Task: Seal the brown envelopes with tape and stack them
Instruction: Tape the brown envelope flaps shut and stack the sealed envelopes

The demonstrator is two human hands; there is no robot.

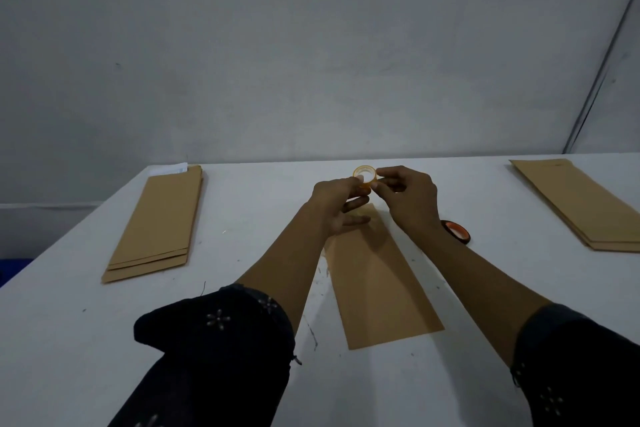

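both hands meet on the tape (364, 176), a small clear roll held up over the table's (242, 204) far edge: the left hand (337, 206) pinches its near side with thumb and forefinger, lower fingers loose, while the right hand (407, 199) curls round its right side, seemingly picking for the tape end. under them one envelope (377, 281) lies flat mid-table, long axis running from the near edge away toward the far edge, leaning a little left; no tape shows on it, so sealing looks yet to come. a left stack (156, 225) sits by the far left corner, a right stack (581, 204) by the far right corner; which is finished i cannot tell. a second roll (458, 230) lies just beside the right wrist.
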